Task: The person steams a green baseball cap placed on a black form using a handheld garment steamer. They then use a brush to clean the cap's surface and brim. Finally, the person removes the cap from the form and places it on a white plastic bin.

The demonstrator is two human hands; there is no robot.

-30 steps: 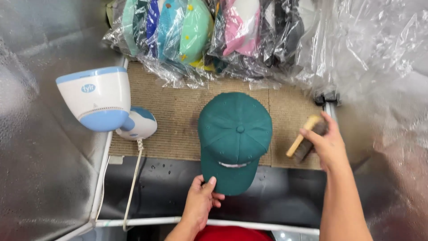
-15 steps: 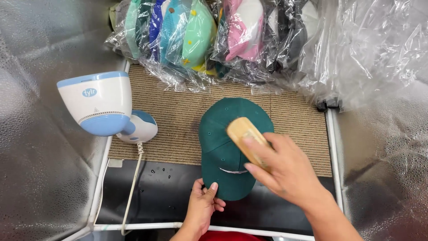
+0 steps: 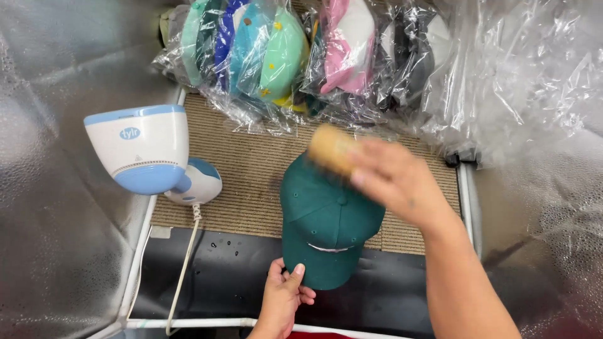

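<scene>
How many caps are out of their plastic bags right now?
1: the green cap lies on the mat, left hand at its brim, right hand holding a wooden brush over its crown. The bagged caps behind could hide others.

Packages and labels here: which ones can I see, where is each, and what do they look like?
Bagged caps: row along the back, clear crinkly plastic bags holding caps in green, blue, teal, pink, white and dark tones.
Loose plastic sheet: back right, clear and crumpled.
Logo patch: small blue oval on the white and blue steamer, left.
Pale strip: thin, on the green cap, near the left hand.
No screens or signs.
</scene>
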